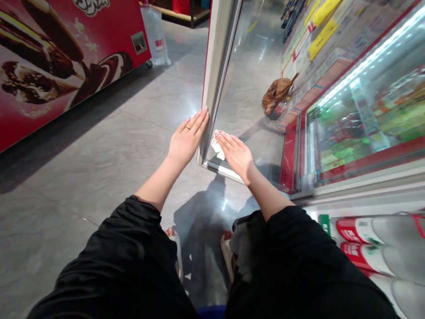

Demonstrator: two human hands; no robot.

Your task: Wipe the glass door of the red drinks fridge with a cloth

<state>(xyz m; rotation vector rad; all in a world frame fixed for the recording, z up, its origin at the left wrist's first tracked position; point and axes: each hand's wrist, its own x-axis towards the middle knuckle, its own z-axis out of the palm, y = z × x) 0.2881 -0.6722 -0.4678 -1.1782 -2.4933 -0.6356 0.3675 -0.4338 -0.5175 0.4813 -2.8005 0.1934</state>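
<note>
My left hand (188, 139), with a ring on one finger, rests against the outer edge of the door frame (210, 74). Its fingers are straight and it holds nothing. Under the fingers of my right hand (236, 154) is a crumpled white tissue (218, 146), pressed to the lower corner of the glass door (246, 97) beside the frame. That hand lies nearly flat, with the tissue showing past its fingertips. The door stands swung out from a lit display fridge (386, 106).
A red ice cream freezer (57, 49) stands at the left. Beyond it are a clear plastic bag (156, 33) and a shelf (184, 16). Packs of red-and-white bottles (365, 244) sit low at the right. My feet are on the grey tiled floor (121, 171).
</note>
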